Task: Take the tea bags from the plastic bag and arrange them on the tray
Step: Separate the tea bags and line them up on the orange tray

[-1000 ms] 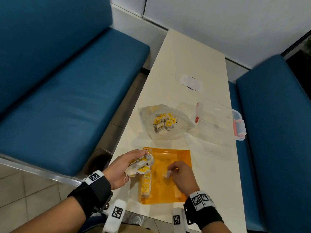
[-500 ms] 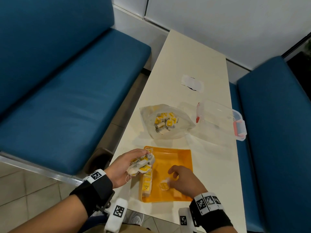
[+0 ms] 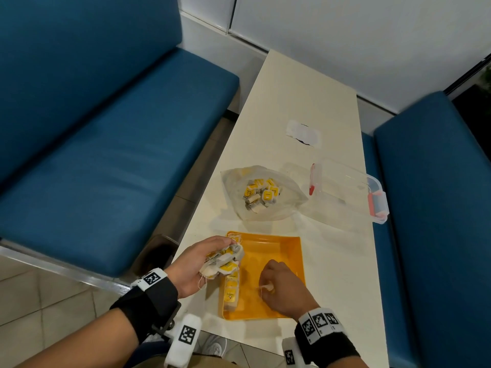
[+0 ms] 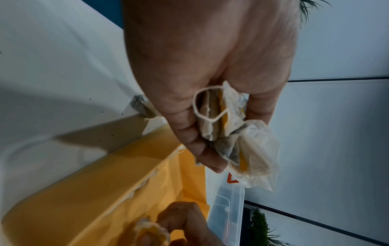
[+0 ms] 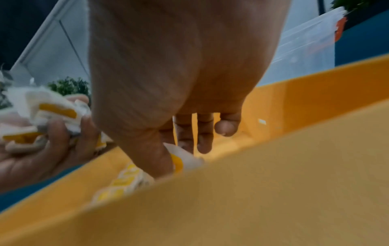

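Note:
An orange tray sits near the table's front edge. My left hand hovers over the tray's left rim and grips a bunch of tea bags with yellow tags. My right hand is low inside the tray and pinches one tea bag close to the tray floor. A row of tea bags lies along the tray's left wall. Behind the tray, the clear plastic bag holds several more tea bags.
A clear plastic box with red clasps stands right of the bag. A white paper scrap lies farther back on the cream table. Blue benches flank the table on both sides.
My right hand has come nearer within the tray and lower with its one tea bag. The left hand with its bunch has stayed at the tray's left rim.

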Action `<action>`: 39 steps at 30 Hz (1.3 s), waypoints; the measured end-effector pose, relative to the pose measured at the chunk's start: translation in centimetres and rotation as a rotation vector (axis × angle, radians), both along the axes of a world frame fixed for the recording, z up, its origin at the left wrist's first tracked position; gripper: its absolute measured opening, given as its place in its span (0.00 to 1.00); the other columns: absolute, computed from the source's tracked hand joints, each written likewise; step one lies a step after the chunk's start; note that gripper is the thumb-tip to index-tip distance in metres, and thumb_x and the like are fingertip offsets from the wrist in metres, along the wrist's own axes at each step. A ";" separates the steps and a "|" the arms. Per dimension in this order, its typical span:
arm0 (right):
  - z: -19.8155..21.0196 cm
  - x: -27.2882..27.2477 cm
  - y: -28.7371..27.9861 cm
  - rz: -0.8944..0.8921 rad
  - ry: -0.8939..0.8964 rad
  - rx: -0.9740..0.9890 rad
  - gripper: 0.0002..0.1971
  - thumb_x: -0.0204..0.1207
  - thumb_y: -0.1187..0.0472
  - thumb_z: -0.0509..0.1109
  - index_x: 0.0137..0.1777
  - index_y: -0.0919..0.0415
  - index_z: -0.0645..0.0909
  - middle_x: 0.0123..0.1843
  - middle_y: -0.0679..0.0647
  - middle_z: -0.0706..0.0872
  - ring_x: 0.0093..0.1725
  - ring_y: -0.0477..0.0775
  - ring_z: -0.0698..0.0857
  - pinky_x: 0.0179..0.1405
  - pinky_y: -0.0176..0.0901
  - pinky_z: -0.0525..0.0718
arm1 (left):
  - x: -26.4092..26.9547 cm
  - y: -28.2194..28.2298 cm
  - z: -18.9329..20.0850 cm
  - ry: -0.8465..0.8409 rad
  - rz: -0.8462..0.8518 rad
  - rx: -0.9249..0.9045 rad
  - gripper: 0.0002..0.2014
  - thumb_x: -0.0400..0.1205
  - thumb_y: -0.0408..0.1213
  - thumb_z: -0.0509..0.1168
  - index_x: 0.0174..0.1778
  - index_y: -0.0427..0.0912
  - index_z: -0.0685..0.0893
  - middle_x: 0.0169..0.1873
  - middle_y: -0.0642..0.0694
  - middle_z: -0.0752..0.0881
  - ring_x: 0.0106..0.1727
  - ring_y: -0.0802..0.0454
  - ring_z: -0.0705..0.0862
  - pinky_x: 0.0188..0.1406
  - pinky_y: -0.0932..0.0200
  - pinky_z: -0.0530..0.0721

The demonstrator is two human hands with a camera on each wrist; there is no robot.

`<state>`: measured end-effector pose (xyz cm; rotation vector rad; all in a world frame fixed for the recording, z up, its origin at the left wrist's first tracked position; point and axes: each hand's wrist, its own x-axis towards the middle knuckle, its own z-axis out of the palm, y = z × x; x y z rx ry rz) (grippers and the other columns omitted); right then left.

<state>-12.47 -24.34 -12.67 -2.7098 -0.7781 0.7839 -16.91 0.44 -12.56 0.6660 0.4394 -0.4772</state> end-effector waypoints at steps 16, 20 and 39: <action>3.0 -2.3 2.9 -0.379 0.403 0.241 0.02 0.74 0.62 0.76 0.44 0.59 0.85 0.36 0.53 0.91 0.30 0.39 0.85 0.27 0.31 0.75 | -0.2 -0.2 0.2 -0.002 0.006 0.032 0.15 0.79 0.42 0.74 0.57 0.37 0.87 0.53 0.33 0.87 0.51 0.39 0.87 0.47 0.51 0.85; 2.6 -2.6 3.7 -0.229 0.382 0.173 0.04 0.72 0.62 0.75 0.42 0.51 0.85 0.35 0.42 0.86 0.35 0.40 0.83 0.37 0.36 0.81 | -0.1 -0.1 0.0 -0.006 -0.006 0.048 0.18 0.75 0.45 0.79 0.56 0.39 0.89 0.54 0.33 0.87 0.53 0.37 0.86 0.48 0.49 0.79; -0.5 -3.0 5.9 -0.250 0.288 -0.003 0.21 0.64 0.59 0.82 0.52 0.55 0.76 0.47 0.47 0.85 0.47 0.53 0.85 0.46 0.50 0.86 | 0.0 0.0 -0.1 -0.007 -0.018 0.048 0.22 0.71 0.47 0.82 0.56 0.40 0.90 0.55 0.31 0.87 0.56 0.34 0.84 0.50 0.48 0.79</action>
